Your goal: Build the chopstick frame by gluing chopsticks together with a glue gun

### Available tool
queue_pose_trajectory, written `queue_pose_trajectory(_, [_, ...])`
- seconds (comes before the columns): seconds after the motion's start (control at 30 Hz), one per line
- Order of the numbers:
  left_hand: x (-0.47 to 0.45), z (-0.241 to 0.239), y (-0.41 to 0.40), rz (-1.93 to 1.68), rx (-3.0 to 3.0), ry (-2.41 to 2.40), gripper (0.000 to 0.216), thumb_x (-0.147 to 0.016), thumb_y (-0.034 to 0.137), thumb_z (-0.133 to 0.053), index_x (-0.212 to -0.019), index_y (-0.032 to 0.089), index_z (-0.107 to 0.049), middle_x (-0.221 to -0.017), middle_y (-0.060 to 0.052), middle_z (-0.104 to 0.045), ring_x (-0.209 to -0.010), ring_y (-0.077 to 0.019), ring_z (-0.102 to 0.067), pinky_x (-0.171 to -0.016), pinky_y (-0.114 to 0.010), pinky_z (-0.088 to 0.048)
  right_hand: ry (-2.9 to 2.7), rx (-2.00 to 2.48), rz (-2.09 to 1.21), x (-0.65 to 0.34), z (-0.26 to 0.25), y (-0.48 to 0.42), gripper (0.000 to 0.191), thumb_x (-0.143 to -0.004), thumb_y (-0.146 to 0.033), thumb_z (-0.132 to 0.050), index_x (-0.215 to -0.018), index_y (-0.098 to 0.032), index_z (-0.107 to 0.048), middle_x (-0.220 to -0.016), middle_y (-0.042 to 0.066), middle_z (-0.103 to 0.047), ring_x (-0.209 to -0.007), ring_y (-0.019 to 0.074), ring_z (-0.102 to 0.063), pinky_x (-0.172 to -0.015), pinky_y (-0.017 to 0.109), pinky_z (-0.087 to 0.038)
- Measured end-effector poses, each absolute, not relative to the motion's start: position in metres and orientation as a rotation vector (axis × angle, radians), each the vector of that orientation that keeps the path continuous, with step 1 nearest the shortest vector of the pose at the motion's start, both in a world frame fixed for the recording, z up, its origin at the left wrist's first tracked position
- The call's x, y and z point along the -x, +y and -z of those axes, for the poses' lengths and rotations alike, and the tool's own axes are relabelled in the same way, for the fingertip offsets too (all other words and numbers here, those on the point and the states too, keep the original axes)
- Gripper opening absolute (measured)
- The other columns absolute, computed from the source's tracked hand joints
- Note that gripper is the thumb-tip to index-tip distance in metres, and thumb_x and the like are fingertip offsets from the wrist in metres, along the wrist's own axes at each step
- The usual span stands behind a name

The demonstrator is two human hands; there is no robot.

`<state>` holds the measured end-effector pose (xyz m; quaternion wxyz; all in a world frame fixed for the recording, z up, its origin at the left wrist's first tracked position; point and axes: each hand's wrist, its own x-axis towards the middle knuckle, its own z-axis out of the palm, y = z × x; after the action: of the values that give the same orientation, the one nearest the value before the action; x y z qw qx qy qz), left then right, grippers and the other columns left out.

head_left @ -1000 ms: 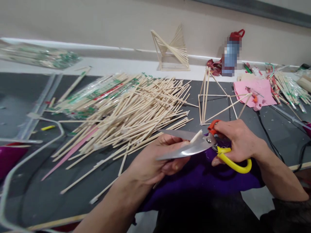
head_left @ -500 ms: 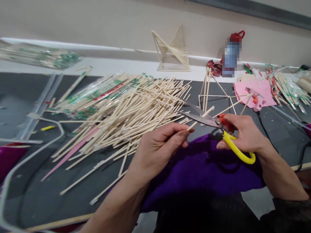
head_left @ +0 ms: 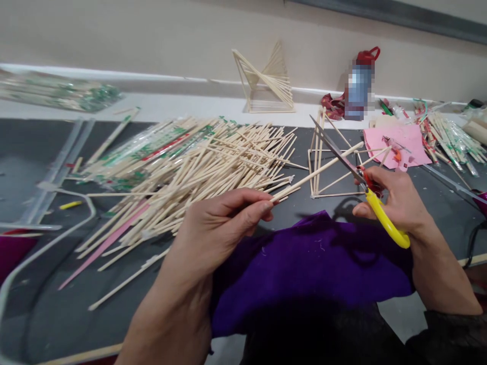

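left hand (head_left: pixel 228 223) pinches slim pale wooden stick (head_left: pixel 312 175), far end toward two o'clock. right hand (head_left: pixel 395 197) grips silver-bladed scissors with yellow and orange handles (head_left: pixel 380 212), tips toward eleven, blades crossing stick near far end. dark purple cloth (head_left: pixel 304 268) at six o'clock below stick.

A bottle's (head_left: pixel 359 88) body is disappearing behind coarse pixelation. The left hand (head_left: pixel 238 215) is hiding the near end of a pale stick (head_left: pixel 312 175); the right hand (head_left: pixel 397 200) is covering part of the scissors' (head_left: pixel 356 175) red handle. The view's left edge is cutting off a blurred packet (head_left: pixel 57 92) and a magenta object (head_left: pixel 15 256) — too little is showing to identify it.
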<state>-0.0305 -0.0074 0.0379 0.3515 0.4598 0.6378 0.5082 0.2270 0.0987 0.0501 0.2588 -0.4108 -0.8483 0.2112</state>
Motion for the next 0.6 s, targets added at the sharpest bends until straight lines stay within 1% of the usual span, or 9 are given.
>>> queue_pose_trajectory(0.07, [0.0324,-0.035,-0.0067,-1.3,-1.233,1.677,0.007,-0.077,0.025,-0.07,-0.08,0.019,-0.074,-0.061,0.002,-0.067,-0.049,-0.0077,-0.048,-0.046,-0.018,-0.036,-2.285,1.131,-0.561,-0.2257,-0.0505,0.0986,0.052,-0.067,-0.068,-0.065,-0.074,-0.017,-0.058,-0.059,-0.003,-0.048,-0.054,0.0098,-0.039,-0.053,0.024,-0.03])
queue_pose_trajectory(0.13, [0.0332,-0.0326,-0.0063,-1.256,-1.26,1.67,0.01,-0.081,0.028,-0.068,-0.083,0.02,-0.074,-0.061,0.002,-0.067,-0.048,-0.0074,-0.048,-0.046,-0.018,-0.037,-2.277,1.147,-0.573,-0.2242,-0.0512,0.0986,0.054,-0.065,-0.07,-0.065,-0.075,-0.017,-0.058,-0.057,-0.004,-0.045,-0.053,0.0096,-0.037,-0.052,0.024,-0.029])
queue_pose_trajectory(0.23, [0.032,-0.032,-0.0066,-1.242,-1.234,1.612,0.011,-0.081,0.03,-0.068,-0.081,0.02,-0.072,-0.055,0.004,-0.061,-0.042,-0.0058,-0.041,-0.041,-0.018,-0.03,-2.288,1.152,-0.615,-0.2234,-0.052,0.0989,0.054,-0.065,-0.07,-0.064,-0.077,-0.017,-0.059,-0.057,-0.004,-0.044,-0.053,0.0095,-0.036,-0.052,0.024,-0.029])
queue_pose_trajectory(0.37, [0.0295,-0.0334,-0.0076,-1.303,-1.161,1.504,0.015,-0.079,0.033,-0.071,-0.075,0.018,-0.072,-0.05,0.004,-0.052,-0.043,-0.0051,-0.037,-0.038,-0.017,-0.022,-2.293,1.155,-0.621,-0.2246,-0.051,0.0984,0.053,-0.067,-0.068,-0.064,-0.079,-0.016,-0.06,-0.059,-0.003,-0.047,-0.055,0.0102,-0.038,-0.054,0.025,-0.031])
queue_pose_trajectory(0.47, [0.0296,-0.0312,-0.0067,-1.31,-1.058,1.431,0.02,-0.078,0.038,-0.074,-0.077,0.018,-0.074,-0.05,0.004,-0.05,-0.042,-0.0041,-0.036,-0.038,-0.016,-0.021,-2.286,1.15,-0.623,-0.226,-0.0493,0.098,0.051,-0.067,-0.067,-0.063,-0.077,-0.016,-0.06,-0.06,-0.003,-0.049,-0.055,0.0102,-0.04,-0.055,0.025,-0.032])
queue_pose_trajectory(0.6, [0.0303,-0.0268,-0.0027,-1.326,-0.952,1.354,0.03,-0.072,0.046,-0.078,-0.076,0.017,-0.073,-0.049,0.003,-0.051,-0.041,-0.0043,-0.036,-0.036,-0.015,-0.019,-2.293,1.125,-0.623,-0.2269,-0.0489,0.0977,0.047,-0.067,-0.062,-0.064,-0.075,-0.017,-0.057,-0.06,-0.003,-0.049,-0.056,0.0099,-0.04,-0.055,0.025,-0.031])
